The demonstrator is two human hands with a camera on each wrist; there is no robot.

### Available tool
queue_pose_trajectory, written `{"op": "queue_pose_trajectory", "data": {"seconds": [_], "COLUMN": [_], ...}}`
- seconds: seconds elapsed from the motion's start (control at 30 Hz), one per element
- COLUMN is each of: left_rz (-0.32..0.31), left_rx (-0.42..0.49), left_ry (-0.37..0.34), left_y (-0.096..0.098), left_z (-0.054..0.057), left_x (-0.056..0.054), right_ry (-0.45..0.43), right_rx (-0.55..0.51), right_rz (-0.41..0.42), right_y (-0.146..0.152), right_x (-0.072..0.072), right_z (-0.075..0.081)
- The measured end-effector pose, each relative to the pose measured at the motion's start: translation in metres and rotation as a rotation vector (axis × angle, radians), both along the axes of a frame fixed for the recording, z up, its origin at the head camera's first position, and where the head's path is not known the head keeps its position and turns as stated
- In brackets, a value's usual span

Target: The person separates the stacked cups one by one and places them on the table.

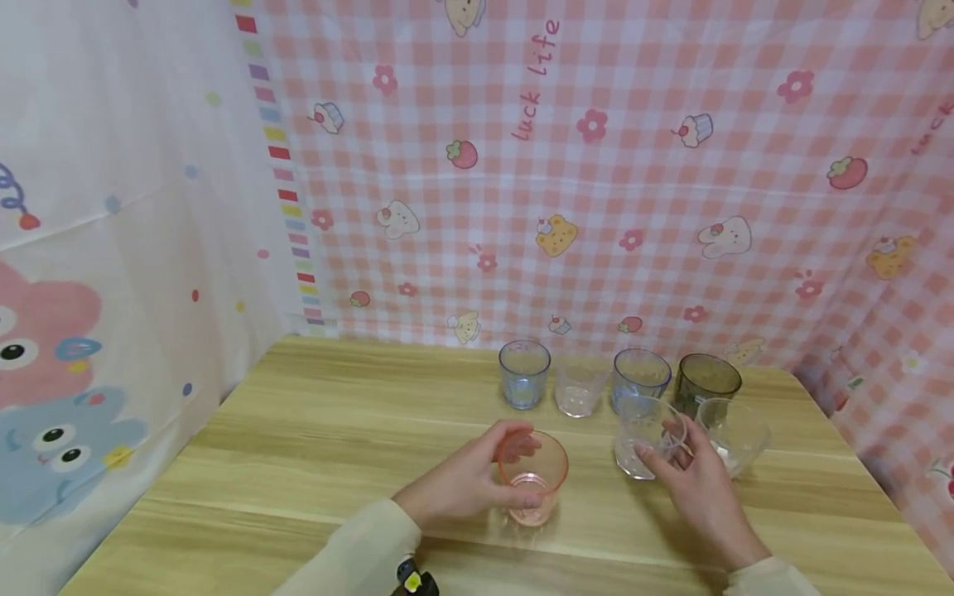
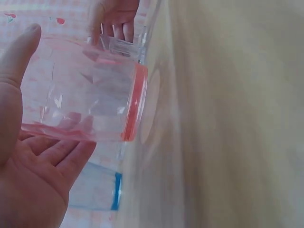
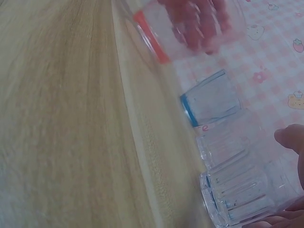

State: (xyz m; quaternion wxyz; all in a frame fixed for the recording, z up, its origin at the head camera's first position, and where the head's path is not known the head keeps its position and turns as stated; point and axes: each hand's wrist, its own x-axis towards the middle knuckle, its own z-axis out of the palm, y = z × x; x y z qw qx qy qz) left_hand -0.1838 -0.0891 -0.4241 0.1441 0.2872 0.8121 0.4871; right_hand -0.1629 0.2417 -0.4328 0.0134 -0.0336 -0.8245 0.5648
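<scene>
A pink translucent cup (image 1: 544, 463) stands upright on or just above the table, and my left hand (image 1: 473, 476) holds it with the thumb in front and fingers round the far side. In the left wrist view its orange-red base (image 2: 135, 104) lies close to the wood. To the right, my right hand (image 1: 704, 492) grips a clear cup (image 1: 633, 430) between thumb and fingers. Another clear cup (image 1: 741, 434) stands just right of that hand. In the right wrist view the clear cup's ribbed wall (image 3: 242, 190) shows, partly over the cups behind.
Along the back of the wooden table (image 1: 335, 430) stand a blue-tinted cup (image 1: 525, 377), a small clear cup (image 1: 577, 393), a second blue-tinted cup (image 1: 641, 372) and a dark grey-green cup (image 1: 704, 385). A pink checked cloth (image 1: 522, 190) hangs behind them.
</scene>
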Motion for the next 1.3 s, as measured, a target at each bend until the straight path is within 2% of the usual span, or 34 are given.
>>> {"op": "queue_pose_trajectory", "data": {"seconds": [0.3, 0.57, 0.73, 1.0, 1.3], "left_rz": [0.083, 0.140, 0.161, 0.187, 0.214], "left_rx": [0.034, 0.086, 0.104, 0.106, 0.068], "left_ry": [-0.019, -0.032, -0.016, -0.026, -0.016], "left_y": [0.037, 0.060, 0.073, 0.087, 0.092], "left_z": [-0.001, -0.006, -0.009, -0.009, -0.009], "left_x": [-0.023, -0.038, -0.046, -0.051, -0.053], "right_ry": [0.001, -0.001, 0.002, 0.000, 0.019], "right_rx": [0.029, 0.038, 0.026, 0.015, 0.004], "right_rz": [-0.003, 0.001, -0.005, -0.001, 0.001], "right_y": [0.001, 0.001, 0.001, 0.002, 0.002], "right_x": [0.000, 0.000, 0.001, 0.000, 0.000], "right_z": [0.000, -0.001, -0.001, -0.002, -0.004]}}
